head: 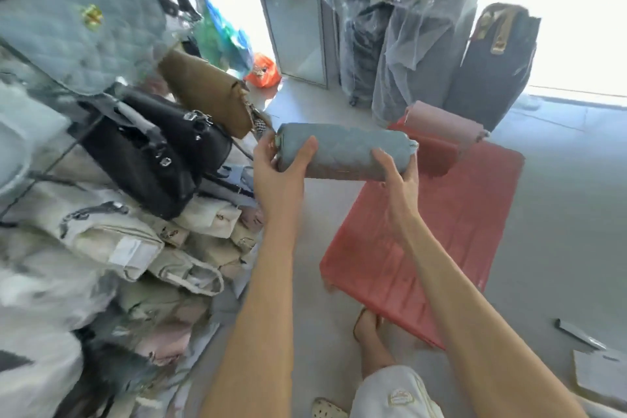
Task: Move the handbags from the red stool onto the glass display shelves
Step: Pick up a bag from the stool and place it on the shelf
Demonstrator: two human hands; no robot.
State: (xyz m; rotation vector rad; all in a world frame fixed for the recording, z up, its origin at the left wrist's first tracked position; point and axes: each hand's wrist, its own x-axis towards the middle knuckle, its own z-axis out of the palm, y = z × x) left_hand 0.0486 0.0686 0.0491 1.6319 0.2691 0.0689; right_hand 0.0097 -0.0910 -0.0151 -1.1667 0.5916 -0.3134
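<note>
Blue-grey quilted handbag (342, 151) gripped at both ends, above the floor.
Left hand (278, 166) and right hand (397, 176) each curl round it; one pink handbag (444, 125) lies at the red stool's (441, 231) far edge, near the glass display shelves (51, 159).

Bare forearms; pale, perhaps white, shorts (397, 394)
</note>
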